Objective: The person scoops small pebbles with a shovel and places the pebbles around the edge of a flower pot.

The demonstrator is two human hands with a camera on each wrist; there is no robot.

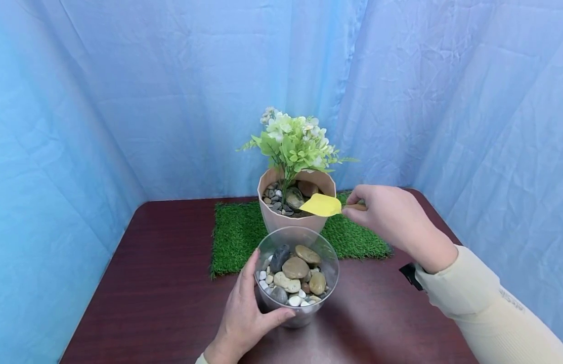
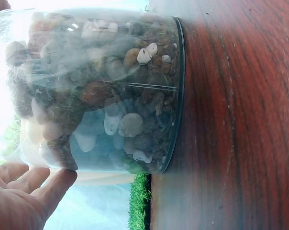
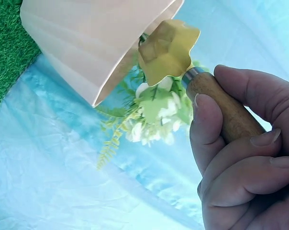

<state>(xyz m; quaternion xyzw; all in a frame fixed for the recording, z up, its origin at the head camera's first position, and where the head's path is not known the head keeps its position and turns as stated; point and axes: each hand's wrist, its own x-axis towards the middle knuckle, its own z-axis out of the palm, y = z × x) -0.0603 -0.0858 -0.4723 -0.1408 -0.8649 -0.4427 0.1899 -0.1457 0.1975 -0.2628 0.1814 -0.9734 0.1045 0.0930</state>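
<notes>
Down at lower centre, the left hand [image 1: 247, 308] was spread pretty wide, thumb and fingers wrapped round the left side of a clear container [image 1: 299, 317] loaded with stones [image 1: 295, 268]. Mid-frame, just behind, a pale pink planter [image 1: 281, 222] with white flowers [image 1: 299, 132] could be seen. Right of centre, a yellow scoop [image 1: 323, 205] was held at the planter's rim, its wooden handle [image 3: 230, 105] gripped by the right hand [image 1: 390, 217], fingers curled in snugly.

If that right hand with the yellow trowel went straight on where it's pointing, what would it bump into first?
The trowel in the right hand would lead, probably meeting a stone inside the flowerpot. Its height is hard to judge, so the pot itself or the plant might come first.
</notes>
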